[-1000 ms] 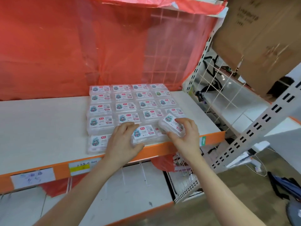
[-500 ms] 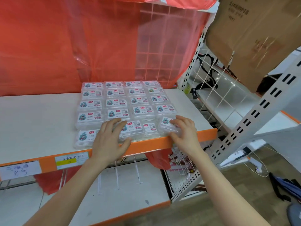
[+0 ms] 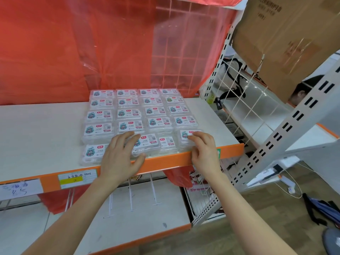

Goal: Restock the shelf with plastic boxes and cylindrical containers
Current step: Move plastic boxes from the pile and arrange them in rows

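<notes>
Here, clear plastic boxes [image 3: 136, 112] with printed labels lay flat in a four-wide block on the white shelf [image 3: 36, 129]. The block ran from the back edge to the orange front edge, nearer the right end than the left.

The left hand [image 3: 122, 155] lay open over the second box [image 3: 148, 143] of the front row. Its fingers were spread and nearly straight across the lid, and its thumb rested along the shelf's front edge.

The right hand [image 3: 204, 150] gripped the end box [image 3: 184, 135], the last one on the right of that front row. Its bent fingertips sat on the label and its thumb was against the near side. That box sat on the shelf just behind the front edge, touching the box to its left.

A red plastic sheet [image 3: 73, 43] hung behind the shelf. A yellow-and-white price label [image 3: 77, 178] was stuck on the orange edge left of the hands. A cardboard carton [image 3: 285, 34] hung tilted at the upper right, over a neighbouring rack. A lower shelf [image 3: 147, 199] showed beneath the forearms.
</notes>
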Demonstrator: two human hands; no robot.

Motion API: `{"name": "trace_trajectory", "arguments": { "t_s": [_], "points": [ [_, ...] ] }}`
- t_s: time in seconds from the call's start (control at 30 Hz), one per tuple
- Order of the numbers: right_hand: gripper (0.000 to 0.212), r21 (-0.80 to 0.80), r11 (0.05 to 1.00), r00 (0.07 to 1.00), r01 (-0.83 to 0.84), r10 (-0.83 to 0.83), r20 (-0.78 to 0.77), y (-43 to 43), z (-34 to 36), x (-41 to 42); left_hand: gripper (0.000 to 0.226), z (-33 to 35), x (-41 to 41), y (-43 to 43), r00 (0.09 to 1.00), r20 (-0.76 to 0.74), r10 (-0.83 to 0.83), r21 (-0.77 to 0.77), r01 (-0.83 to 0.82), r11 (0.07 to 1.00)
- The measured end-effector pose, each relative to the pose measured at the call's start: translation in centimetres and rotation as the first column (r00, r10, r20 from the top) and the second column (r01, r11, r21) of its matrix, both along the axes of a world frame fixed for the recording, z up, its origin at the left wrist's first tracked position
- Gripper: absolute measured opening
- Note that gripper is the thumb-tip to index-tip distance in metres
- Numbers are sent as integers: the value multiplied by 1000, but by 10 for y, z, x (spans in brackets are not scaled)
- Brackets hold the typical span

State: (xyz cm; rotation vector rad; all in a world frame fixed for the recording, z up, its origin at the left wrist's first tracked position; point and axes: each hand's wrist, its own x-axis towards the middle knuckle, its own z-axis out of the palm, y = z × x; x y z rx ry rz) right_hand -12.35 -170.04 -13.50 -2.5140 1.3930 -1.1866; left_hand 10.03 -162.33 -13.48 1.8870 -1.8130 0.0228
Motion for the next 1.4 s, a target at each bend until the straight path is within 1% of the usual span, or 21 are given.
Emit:
{"name": "trace_trajectory", "arguments": {
  "t_s": [0.13, 0.23, 0.37, 1.1, 1.2, 1.3, 1.4],
  "points": [
    [29, 60, 998, 999, -36, 34, 34, -4, 1, -2, 60, -1, 1, 0, 1000, 8, -10, -11, 10, 1000],
    [26, 88, 995, 998, -56, 52, 44, -7, 0, -3, 60, -1, 1, 0, 1000, 5, -15, -12, 15, 1000],
    [26, 113, 992, 998, -56, 51, 48, -9, 0, -3, 61, -1, 1, 0, 1000, 0, -18, -7, 18, 1000],
    [25, 93, 994, 998, -50, 46, 38, -10, 0, -6, 63, 1, 1, 2, 1000, -9, -20, 21, 20, 1000],
    [25, 89, 995, 999, -45, 44, 14, -11, -1, -6, 67, 1, 1, 1, 999, -38, -12, 22, 13, 1000],
    [27, 85, 996, 999, -40, 41, -16, -11, -2, -5, 70, 4, 2, 0, 993, -117, -11, 15, 13, 1000],
    [27, 92, 995, 999, -34, 35, -6, -10, -5, -4, 63, 6, -4, -3, 988, -144, -59, 12, 61, 998]
  ]
}}
